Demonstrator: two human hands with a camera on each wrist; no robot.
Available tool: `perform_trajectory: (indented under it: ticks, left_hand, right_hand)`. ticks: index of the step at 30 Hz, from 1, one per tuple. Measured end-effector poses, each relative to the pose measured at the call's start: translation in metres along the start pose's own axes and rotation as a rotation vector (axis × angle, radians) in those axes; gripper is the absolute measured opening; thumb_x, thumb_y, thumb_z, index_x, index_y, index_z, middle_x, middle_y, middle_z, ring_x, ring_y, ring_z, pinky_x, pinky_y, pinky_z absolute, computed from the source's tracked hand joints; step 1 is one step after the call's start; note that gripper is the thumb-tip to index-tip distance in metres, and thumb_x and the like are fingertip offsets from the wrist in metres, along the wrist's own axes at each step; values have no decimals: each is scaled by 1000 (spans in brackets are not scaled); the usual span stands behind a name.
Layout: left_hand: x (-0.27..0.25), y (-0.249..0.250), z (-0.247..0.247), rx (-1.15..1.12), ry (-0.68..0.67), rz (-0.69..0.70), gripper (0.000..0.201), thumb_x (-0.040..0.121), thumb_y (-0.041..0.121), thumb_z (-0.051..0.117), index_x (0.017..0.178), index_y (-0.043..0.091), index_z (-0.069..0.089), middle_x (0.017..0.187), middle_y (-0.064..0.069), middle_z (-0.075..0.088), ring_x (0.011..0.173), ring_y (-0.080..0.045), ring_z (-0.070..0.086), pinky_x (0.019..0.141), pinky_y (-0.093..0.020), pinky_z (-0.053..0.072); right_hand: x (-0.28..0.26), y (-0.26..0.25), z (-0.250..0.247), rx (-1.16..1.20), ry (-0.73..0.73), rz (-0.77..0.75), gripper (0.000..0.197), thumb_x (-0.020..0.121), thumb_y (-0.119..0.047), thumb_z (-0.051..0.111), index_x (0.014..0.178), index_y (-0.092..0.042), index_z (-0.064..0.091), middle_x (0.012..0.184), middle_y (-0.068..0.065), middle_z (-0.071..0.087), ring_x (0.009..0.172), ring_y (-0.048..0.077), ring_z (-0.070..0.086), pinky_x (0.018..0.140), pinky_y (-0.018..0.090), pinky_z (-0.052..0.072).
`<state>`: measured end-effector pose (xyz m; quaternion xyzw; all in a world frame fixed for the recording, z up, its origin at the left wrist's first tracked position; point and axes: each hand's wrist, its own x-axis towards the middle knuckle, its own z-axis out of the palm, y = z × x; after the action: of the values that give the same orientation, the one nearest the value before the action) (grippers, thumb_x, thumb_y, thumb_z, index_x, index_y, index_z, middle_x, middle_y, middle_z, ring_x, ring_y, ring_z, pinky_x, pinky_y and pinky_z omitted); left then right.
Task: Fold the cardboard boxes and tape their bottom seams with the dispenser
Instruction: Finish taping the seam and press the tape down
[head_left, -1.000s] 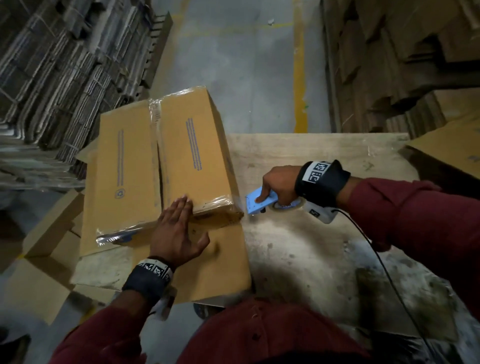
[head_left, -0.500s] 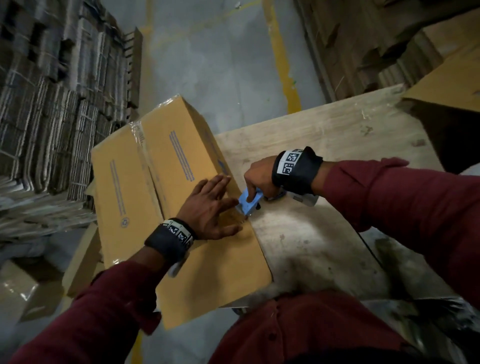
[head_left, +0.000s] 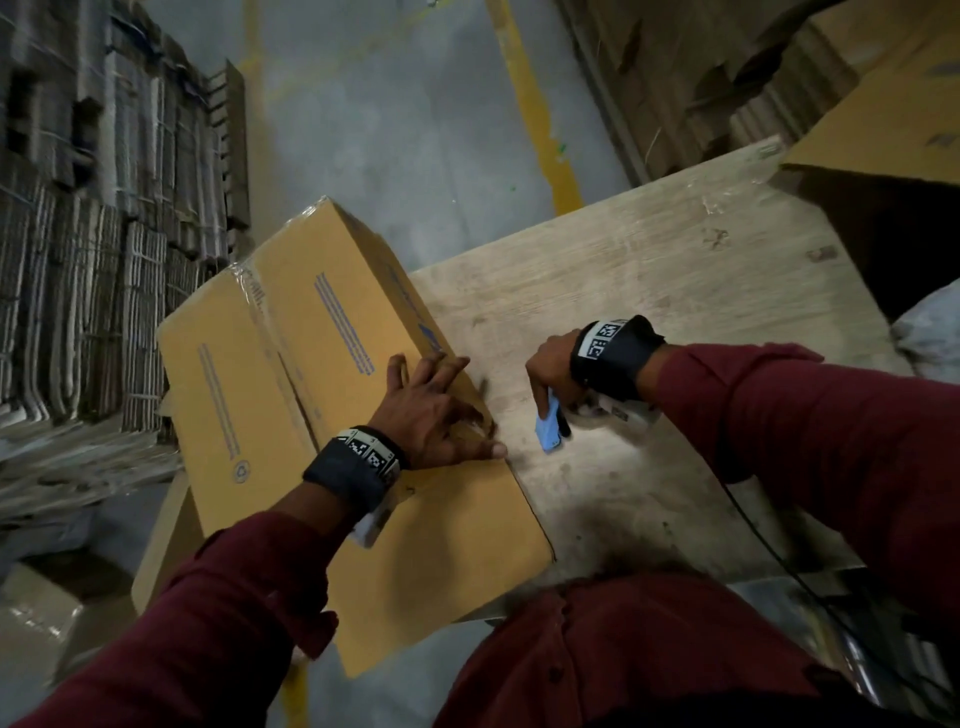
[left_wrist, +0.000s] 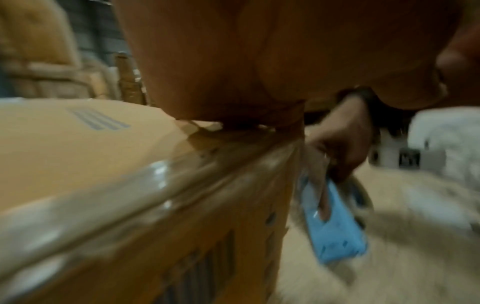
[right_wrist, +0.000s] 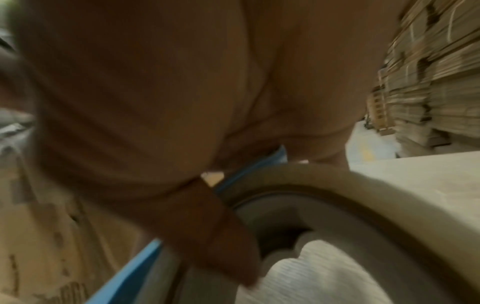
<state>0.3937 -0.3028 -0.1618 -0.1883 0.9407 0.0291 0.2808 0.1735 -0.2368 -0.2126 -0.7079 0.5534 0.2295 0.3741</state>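
A folded brown cardboard box (head_left: 311, 332) stands on the left edge of the wooden table (head_left: 649, 270), with clear tape along its middle seam and over its near end. My left hand (head_left: 436, 410) lies flat with spread fingers on the box's near right corner, pressing the tape end down. The box (left_wrist: 78, 144) and its shiny taped edge fill the left wrist view. My right hand (head_left: 553, 366) grips the blue tape dispenser (head_left: 549, 428) just right of the box, above the table. The dispenser (left_wrist: 335, 224) is blurred there. The tape roll (right_wrist: 337, 205) sits under my right fingers.
A flat cardboard sheet (head_left: 452, 545) lies under the box and overhangs the table. Stacks of flattened cartons (head_left: 93, 234) stand on the left and more (head_left: 727, 67) at the back right. Another box (head_left: 893, 119) sits at the table's far right. A yellow line (head_left: 540, 119) marks the floor.
My left hand slid from the near end of the box to its right corner. The right hand drew the dispenser off the box end and turned it downward. My head swung left.
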Motion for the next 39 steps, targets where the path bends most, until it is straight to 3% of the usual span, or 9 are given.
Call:
perform_trajectory:
  ticks: [3, 6, 9, 13, 20, 24, 28, 33, 39]
  left_hand:
    - [-2, -6, -11, -249, 38, -21, 101, 73, 101, 13, 144, 44, 56, 165, 5, 34, 156, -18, 16, 118, -65, -1]
    - [-10, -25, -12, -413, 228, 51, 83, 92, 86, 27, 136, 28, 66, 150, 1, 57, 148, -17, 40, 119, -59, 25]
    - [-17, -43, -6, -404, 287, 167, 49, 102, 53, 51, 125, 17, 75, 142, -11, 63, 144, -24, 47, 116, -50, 41]
    - [-20, -58, 6, -333, 296, 287, 37, 99, 28, 60, 130, 14, 71, 153, -15, 52, 148, -29, 41, 120, -41, 34]
    - [-15, -86, 20, -284, 289, 419, 48, 101, 37, 60, 147, 24, 57, 164, -4, 37, 154, -22, 28, 121, -48, 35]
    - [-10, -95, 22, -230, 233, 460, 66, 95, 60, 47, 154, 28, 48, 167, -3, 30, 156, -21, 23, 122, -49, 34]
    - [-9, -96, 29, -294, 235, 469, 64, 98, 55, 48, 156, 27, 45, 169, -4, 25, 158, -20, 15, 125, -53, 25]
    - [-8, -96, 35, -294, 252, 473, 65, 100, 54, 48, 158, 27, 41, 170, -2, 20, 159, -19, 10, 127, -54, 21]
    - [-8, -96, 33, -231, 258, 475, 58, 106, 47, 51, 160, 30, 36, 171, 2, 16, 159, -17, 8, 127, -49, 21]
  right_hand:
    - [1, 6, 4, 35, 100, 70, 45, 78, -12, 77, 113, -40, 74, 122, -5, 68, 115, 26, 57, 81, 36, 47]
    - [3, 5, 12, 58, 225, 124, 26, 80, -24, 75, 103, -35, 70, 110, -4, 63, 118, 30, 47, 90, 45, 38]
    - [4, -2, 21, 74, 294, 173, 44, 80, -35, 76, 123, -36, 69, 124, -2, 63, 124, 31, 46, 97, 50, 40]
    - [-10, -29, 40, 197, 562, 156, 60, 86, -28, 69, 144, -34, 55, 143, 0, 54, 135, 27, 45, 105, 45, 41]
    - [0, -134, 108, 964, 929, 166, 75, 87, -9, 64, 156, -23, 39, 159, 0, 43, 143, 20, 43, 116, 34, 38]
    - [34, -183, 120, 1210, 1191, 235, 77, 85, 0, 63, 156, -19, 39, 155, 0, 48, 141, 13, 43, 103, 4, 31]
    - [66, -216, 114, 1438, 1505, 293, 74, 83, 14, 50, 152, -14, 46, 146, 3, 55, 130, -3, 46, 101, 1, 35]
    - [103, -246, 113, 1298, 1564, 458, 83, 84, 4, 48, 161, -19, 27, 165, 3, 31, 148, 20, 35, 115, 24, 37]
    - [128, -280, 83, 1113, 1561, 699, 96, 72, -22, 44, 162, -7, 13, 168, 17, -3, 157, 34, -1, 125, 54, 10]
